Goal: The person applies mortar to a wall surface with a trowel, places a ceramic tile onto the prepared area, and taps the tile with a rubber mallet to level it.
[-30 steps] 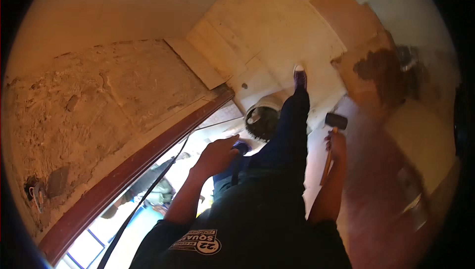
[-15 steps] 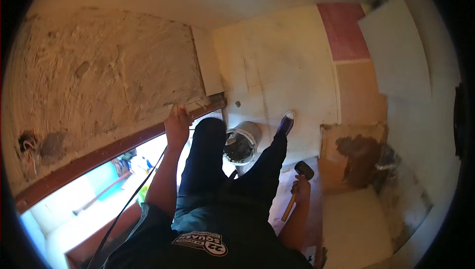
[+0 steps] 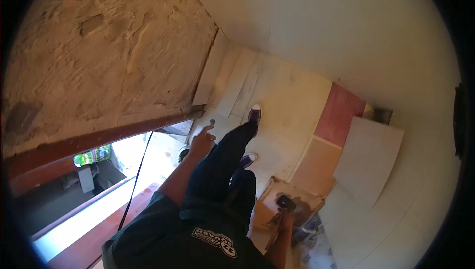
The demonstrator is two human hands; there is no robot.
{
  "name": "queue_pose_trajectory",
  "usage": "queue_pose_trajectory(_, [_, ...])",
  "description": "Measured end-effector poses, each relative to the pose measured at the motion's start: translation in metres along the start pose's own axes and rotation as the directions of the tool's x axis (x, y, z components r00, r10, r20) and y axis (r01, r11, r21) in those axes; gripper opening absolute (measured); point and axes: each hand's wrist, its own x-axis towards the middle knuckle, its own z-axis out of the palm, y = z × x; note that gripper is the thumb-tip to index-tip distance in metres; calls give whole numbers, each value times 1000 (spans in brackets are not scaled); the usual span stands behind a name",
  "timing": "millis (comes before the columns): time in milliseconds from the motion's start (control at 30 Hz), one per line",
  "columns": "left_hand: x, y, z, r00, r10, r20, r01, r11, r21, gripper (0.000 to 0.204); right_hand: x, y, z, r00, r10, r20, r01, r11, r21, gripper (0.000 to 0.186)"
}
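Black at its head, the mallet point(image 3: 285, 202) is held in the right hand point(image 3: 285, 218) at the person's right, above the stained tan panel point(image 3: 269, 197); the fingers curl around it just below the head (how tightly, the view does not show). The left hand point(image 3: 202, 144) is raised beside the forward leg point(image 3: 222, 157), apparently holding nothing, with one finger extended and the others loosely bent; whether the thumb presses against them cannot be told. Two hazards may be inferred. First, a slack grip or a careless swing could bring the mallet down on the panel, chipping its edge. Second, footing: two dark sneakers point(image 3: 255, 114) point ahead on the pale floor point(image 3: 282, 101), and the bucket point(image 3: 183, 152) shows only as a sliver beside the left forearm point(image 3: 180, 177), so a sideways step, taken without a clear sight of it, could upset it. The black cable point(image 3: 135, 182), running near the red-brown beam point(image 3: 99, 134), might likewise snag the left arm, were that arm drawn back.
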Motion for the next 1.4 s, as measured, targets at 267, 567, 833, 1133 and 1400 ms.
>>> queue_pose_trajectory(267, [100, -67, 88, 961, -151, 230, 189, 970, -153, 33, 116, -204, 43, 992, 28, 127, 91, 542, -836, 26])
queue_pose_trajectory(567, [129, -50, 82, 799, -595, 92, 428, 454, -781, 33, 172, -482, 331, 936, 96, 339, 317, 187, -930, 33])
queue_pose_trajectory(833, [176, -71, 161, 649, -759, 47, 452, 336, -826, 44, 375, -468, 539, 776, -49, 628, 406, -724, -557, 46])
queue_pose_trajectory(1133, [278, -188, 356, 691, -668, -275, 470, 705, -530, 38, 532, -371, 641, 724, 245, 645, 383, -921, -79, 44])
queue_pose_trajectory(1400, [328, -346, 392, 487, -737, -469, 534, 676, -508, 54, 628, -346, 672, 543, 435, 719, 353, -894, 275, 44])
